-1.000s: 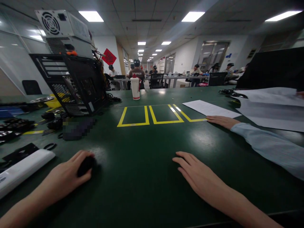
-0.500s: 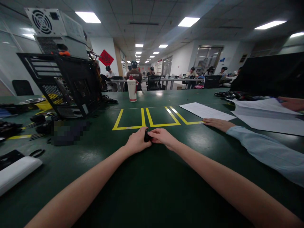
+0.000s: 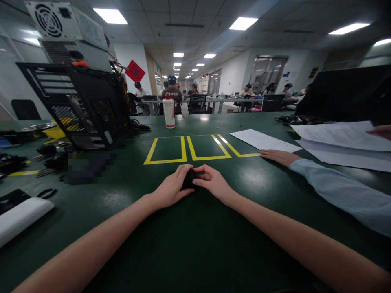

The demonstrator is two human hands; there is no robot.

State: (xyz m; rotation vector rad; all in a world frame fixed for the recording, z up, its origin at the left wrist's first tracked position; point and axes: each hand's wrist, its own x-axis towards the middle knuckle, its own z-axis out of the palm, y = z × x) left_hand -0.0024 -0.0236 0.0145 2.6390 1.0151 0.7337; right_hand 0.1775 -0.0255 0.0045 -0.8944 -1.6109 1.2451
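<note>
Both my arms reach forward over the green table [image 3: 189, 244]. My left hand [image 3: 171, 188] is closed around a small black object [image 3: 188, 179] that rests on the table just in front of the yellow taped boxes [image 3: 166, 152]. My right hand [image 3: 213, 183] meets it from the right, its fingertips pinching the same black object. What the object is cannot be made out; most of it is hidden by my fingers.
A black computer case [image 3: 88, 110] with a grey power supply [image 3: 58, 24] on top stands at the left, loose black parts around it. A white bottle [image 3: 168, 113] stands behind the boxes. Another person's sleeved arm [image 3: 332, 187] and papers [image 3: 265, 140] lie at the right. A white slab [image 3: 21, 215] lies at the near left.
My hands moved from the near table edge forward to the middle, the left carrying the black object. Since half a second ago they have drawn slightly back toward me, still joined on it.
</note>
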